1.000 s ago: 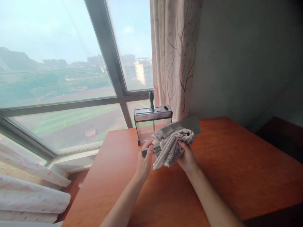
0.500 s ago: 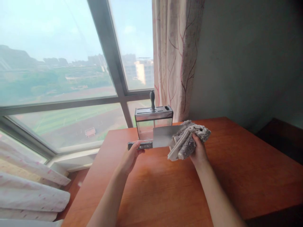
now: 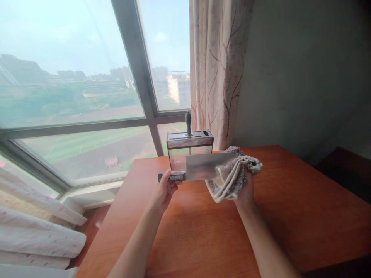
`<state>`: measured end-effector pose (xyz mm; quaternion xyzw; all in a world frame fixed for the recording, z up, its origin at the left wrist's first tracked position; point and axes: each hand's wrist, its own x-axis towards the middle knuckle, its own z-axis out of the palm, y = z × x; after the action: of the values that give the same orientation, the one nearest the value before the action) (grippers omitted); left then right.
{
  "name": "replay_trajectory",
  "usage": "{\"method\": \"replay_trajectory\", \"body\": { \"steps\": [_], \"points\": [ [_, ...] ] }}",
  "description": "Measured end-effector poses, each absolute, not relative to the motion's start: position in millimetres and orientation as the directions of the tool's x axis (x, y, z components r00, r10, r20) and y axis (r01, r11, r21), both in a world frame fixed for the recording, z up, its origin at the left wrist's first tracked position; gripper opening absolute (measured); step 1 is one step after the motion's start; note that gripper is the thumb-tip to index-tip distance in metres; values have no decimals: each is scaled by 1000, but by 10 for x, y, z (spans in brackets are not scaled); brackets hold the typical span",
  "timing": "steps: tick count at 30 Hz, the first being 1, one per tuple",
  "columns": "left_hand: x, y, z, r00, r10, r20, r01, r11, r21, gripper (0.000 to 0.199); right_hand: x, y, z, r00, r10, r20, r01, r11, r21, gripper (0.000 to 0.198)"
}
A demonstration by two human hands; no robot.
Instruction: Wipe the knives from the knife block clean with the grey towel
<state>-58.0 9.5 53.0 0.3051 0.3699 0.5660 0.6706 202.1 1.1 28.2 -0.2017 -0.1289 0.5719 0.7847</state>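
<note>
Gripping the knife (image 3: 199,166) by its dark handle (image 3: 177,177), the left hand (image 3: 164,191) is closed, its thumb laid along the near side and the fingers curled beneath. Its forearm (image 3: 140,235) rises from the bottom edge and leans inward to the right, the wrist only slightly bent. The knife lies nearly level across the view, handle to the left and the broad, flat blade running right, where its far end goes out of sight in the cloth (image 3: 236,175). The right hand (image 3: 245,193) has hold of that cloth, a grey and cream bundle folded over the blade; most of the fingers are hidden behind it (so how tightly they are curled cannot be told). The right forearm (image 3: 262,235) slants up and to the left from the lower edge, which puts both arms stretched forward over the brown table (image 3: 197,239), leaning toward each other, with the hands at about the same height. Just beyond the knife, a clear-sided stand (image 3: 189,141) with a dark upright handle (image 3: 188,122) on its top stands upright near the table's far edge, partly covered by the blade. Behind it are the window (image 3: 75,92) and a patterned curtain (image 3: 214,65).
</note>
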Motion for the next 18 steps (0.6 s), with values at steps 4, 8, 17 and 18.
{"method": "replay_trajectory", "body": {
  "steps": [4,8,17,18],
  "points": [
    [-515,89,503,76,973,-217,-593,219,775,30,2010,-48,305,280,959,-38,-881,241,-407,25],
    [-462,86,500,62,965,-254,-645,233,728,27,1969,-101,288,229,973,-5,-886,206,-415,26],
    [-210,-80,447,66,992,-111,-556,129,821,32,1677,-122,245,57,997,-55,-902,28,-431,23],
    [-169,-116,436,77,994,-80,-511,108,853,32,1639,-123,240,44,997,-60,-901,13,-434,24]
  ]
}}
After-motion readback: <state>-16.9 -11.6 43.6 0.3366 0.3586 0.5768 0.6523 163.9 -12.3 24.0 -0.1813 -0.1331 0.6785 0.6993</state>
